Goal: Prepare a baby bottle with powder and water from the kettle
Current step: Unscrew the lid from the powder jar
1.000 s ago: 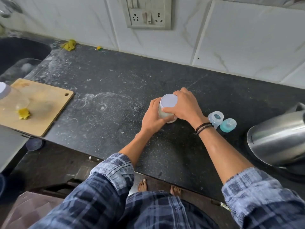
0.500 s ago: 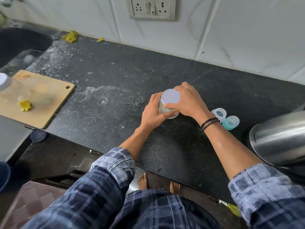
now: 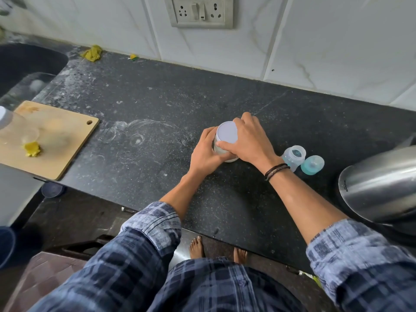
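Note:
A powder jar with a pale lid (image 3: 227,134) stands on the black counter (image 3: 157,113) in the middle of the view. My left hand (image 3: 206,154) wraps the jar's body from the left. My right hand (image 3: 249,140) grips the lid's rim from the right and above. The jar's lower part is mostly hidden by my fingers. Just right of my right wrist stands a small clear baby bottle (image 3: 293,157) with no top, and beside it a teal bottle cap (image 3: 312,165). A steel kettle (image 3: 380,188) sits at the right edge.
A wooden cutting board (image 3: 67,145) with a yellow scrap and a clear container lies at the left. A dark sink (image 3: 24,66) is at the far left. Yellow scraps (image 3: 92,53) lie by the tiled wall, under a socket panel (image 3: 199,11).
Both hands stay on the jar, with only a slight shift of the right fingers around the lid. The camera has tipped a little.

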A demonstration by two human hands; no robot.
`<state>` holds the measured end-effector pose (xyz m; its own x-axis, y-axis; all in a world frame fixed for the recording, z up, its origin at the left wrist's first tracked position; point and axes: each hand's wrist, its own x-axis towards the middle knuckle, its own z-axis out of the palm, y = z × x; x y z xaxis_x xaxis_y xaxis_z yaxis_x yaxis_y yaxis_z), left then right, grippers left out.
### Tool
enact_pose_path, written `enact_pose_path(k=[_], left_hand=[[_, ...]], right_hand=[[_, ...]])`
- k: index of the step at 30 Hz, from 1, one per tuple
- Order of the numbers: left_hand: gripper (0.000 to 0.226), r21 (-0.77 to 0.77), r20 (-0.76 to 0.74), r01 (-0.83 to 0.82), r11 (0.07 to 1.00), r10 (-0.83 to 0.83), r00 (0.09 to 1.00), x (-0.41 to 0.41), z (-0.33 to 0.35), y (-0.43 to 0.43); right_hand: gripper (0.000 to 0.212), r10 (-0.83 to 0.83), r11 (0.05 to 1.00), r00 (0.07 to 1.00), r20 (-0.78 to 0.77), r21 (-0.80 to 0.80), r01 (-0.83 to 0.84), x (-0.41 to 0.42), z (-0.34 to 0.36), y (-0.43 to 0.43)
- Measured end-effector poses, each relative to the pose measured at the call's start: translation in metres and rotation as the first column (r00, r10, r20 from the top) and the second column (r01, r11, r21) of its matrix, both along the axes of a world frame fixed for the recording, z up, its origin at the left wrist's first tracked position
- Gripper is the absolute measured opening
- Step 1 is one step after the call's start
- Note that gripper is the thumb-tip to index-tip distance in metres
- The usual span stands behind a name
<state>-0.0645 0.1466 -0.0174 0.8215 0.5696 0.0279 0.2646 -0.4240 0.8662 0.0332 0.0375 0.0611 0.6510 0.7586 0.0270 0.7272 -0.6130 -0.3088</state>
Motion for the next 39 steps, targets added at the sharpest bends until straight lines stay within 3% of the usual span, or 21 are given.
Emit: enact_pose_path(k=[16, 23, 30, 33, 36, 39], left_hand=[[0.086, 0.040, 0.040, -0.053, 0.998, 0.052, 0.998, 0.001, -0.003, -0.004], [0.083, 0.049, 0.008, -0.021, 0.999, 0.021, 1.000, 0.000, 0.002, 0.001], [0.085, 0.045, -0.001, -0.041, 0.998, 0.041, 0.999, 0.001, -0.001, 0.000], [0.084, 0.039, -0.011, -0.044, 0.998, 0.045, 0.999, 0.002, -0.001, 0.000], [0.086, 0.035, -0.014, -0.045, 0.998, 0.046, 0.999, 0.001, -0.001, 0.000], [0.086, 0.028, -0.003, -0.062, 0.998, 0.062, 0.998, 0.001, -0.001, -0.002]], right_hand=[[0.076, 0.079, 0.996, 0.997, -0.003, -0.032, -0.079, 0.012, -0.002, -0.002], [0.075, 0.200, 0.976, 0.971, -0.131, -0.065, -0.210, 0.028, 0.008, -0.005], [0.100, 0.236, 0.917, 0.932, -0.274, -0.254, -0.307, 0.040, 0.026, 0.004], [0.108, 0.161, 0.928, 0.949, -0.272, -0.285, -0.239, 0.032, 0.029, 0.007], [0.090, 0.102, 0.962, 0.980, -0.172, -0.232, -0.141, 0.022, 0.022, 0.008], [0.088, 0.102, 0.966, 0.975, -0.200, -0.213, -0.144, 0.022, 0.024, 0.007]])
